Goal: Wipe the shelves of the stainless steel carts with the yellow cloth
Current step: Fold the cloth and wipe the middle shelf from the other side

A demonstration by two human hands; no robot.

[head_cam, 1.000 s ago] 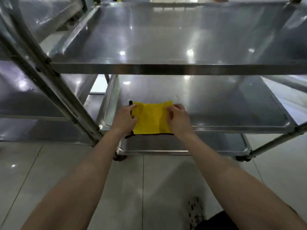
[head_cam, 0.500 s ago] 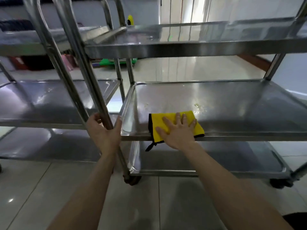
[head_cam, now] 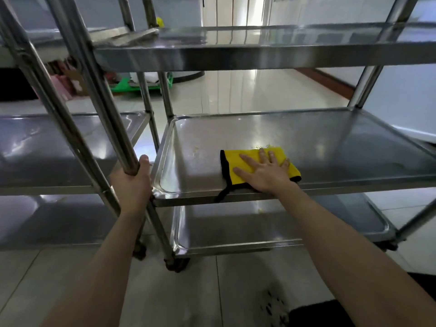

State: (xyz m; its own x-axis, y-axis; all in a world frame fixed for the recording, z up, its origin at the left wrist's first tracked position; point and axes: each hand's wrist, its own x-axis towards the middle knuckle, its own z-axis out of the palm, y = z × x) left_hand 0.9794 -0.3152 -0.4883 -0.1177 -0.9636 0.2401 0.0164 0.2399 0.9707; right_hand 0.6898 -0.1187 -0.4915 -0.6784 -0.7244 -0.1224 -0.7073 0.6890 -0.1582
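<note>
Under the flat, spread right hand [head_cam: 264, 172], a folded yellow cloth [head_cam: 238, 161] with black edging lies on the middle shelf [head_cam: 330, 142]; left hand [head_cam: 134, 182] grips an upright post [head_cam: 111, 119].

Far beyond your left fingers [head_cam: 143, 161], you see a green crate [head_cam: 141, 85] on the pale tiled floor [head_cam: 247, 95], with pink items [head_cam: 61, 84] further left of it. High above those fingers sits a small yellow object [head_cam: 160, 21]. Beyond your right fingers [head_cam: 262, 154], a brown baseboard [head_cam: 328, 79] runs along the wall. Well below them lies a speckled shoe [head_cam: 274, 308].
</note>
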